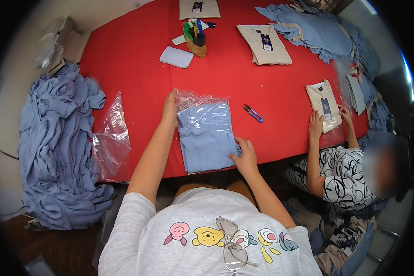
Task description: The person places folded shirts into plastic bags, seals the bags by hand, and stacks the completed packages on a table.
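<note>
garment (204,147), one, blue, right hand (246,158) pinching its edge, left hand (170,110) at one bag (193,99), grip unclear

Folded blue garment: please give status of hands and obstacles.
Left hand at clear plastic bag; right hand at lower right edge of folded blue garment. Garment's upper part under bag. Thread snips to right, untouched.

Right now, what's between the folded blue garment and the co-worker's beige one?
The head view shows blue snips between the blue garment and beige garment, on the red table.
</note>
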The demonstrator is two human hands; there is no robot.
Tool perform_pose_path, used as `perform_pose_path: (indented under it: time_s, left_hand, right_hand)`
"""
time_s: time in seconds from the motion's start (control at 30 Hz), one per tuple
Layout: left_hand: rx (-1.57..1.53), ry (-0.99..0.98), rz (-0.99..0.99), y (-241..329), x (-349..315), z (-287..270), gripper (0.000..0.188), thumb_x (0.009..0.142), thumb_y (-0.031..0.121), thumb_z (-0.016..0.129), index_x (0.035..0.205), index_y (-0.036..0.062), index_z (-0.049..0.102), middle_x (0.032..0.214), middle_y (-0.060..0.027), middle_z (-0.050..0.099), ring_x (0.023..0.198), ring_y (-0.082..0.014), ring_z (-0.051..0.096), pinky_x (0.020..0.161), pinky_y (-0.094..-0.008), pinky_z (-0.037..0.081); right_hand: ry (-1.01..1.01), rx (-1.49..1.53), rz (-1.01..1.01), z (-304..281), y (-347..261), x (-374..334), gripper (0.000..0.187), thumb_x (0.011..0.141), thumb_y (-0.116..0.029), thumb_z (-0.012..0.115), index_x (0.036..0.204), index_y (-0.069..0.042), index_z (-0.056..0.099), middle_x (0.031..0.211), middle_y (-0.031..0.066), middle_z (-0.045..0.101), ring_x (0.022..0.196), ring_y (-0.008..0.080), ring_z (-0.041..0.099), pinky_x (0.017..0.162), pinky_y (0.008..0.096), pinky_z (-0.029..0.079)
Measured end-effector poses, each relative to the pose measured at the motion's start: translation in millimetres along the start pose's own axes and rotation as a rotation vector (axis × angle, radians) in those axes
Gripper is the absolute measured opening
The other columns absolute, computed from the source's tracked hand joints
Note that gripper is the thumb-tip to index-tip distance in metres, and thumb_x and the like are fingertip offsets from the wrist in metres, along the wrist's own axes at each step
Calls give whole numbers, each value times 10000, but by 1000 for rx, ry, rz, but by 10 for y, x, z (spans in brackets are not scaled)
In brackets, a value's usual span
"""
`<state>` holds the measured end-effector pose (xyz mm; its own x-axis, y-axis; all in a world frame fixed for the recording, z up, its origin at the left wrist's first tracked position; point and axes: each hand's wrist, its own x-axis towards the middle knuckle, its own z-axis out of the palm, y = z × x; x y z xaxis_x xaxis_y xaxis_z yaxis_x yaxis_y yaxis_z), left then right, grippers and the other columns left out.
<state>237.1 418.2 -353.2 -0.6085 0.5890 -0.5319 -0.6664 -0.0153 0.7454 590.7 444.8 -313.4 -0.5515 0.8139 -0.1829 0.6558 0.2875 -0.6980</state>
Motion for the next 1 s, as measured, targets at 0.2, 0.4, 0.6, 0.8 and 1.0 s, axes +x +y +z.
perform_pose_path:
  time_s: [0.2,0.4,0.6,0.8,1.0]
  left_hand:
    - [183,-461,229,96,179,263,231,1037,214,709,1235,95,699,1337,-144,708,1185,-237,691,1024,-368,551]
    - [95,105,630,28,117,-163,152,990,-6,680,1126,38,625,1344,-132,696,1231,-239,674,1064,-379,532]
    - [1307,-626,1030,-28,-1266,-196,563,848,256,836,1351,97,640,1581,-154,550,1532,-410,441,1287,-571,306]
    - [1506,-437,1001,-291,-1334,-291,545,931,227,796,1434,115,621,1618,-162,486,1537,-400,421,1269,-555,331]
    - [1155,-168,667,-280,-711,-403,517,817,78,896,1263,43,637,1248,-115,651,1177,-314,640,1058,-436,505]
  right_hand:
    - [60,-7,-16,120,136,-98,675,822,-57,870,1441,-45,601,1272,178,642,1206,375,652,1021,466,542]
    - [122,58,-57,144,140,-149,615,850,-33,855,1410,-20,600,1259,171,667,1145,313,684,954,413,562]
    - [166,847,427,148,695,-609,351,1017,-91,744,1344,-13,641,1109,77,728,951,128,707,795,268,562]
    - [-28,514,194,152,514,-889,136,1001,-34,713,1133,-10,736,948,86,737,828,176,719,716,319,574]
    - [115,-24,-588,165,-553,103,278,934,-25,743,1209,-49,717,1149,128,694,1077,335,692,905,432,578]
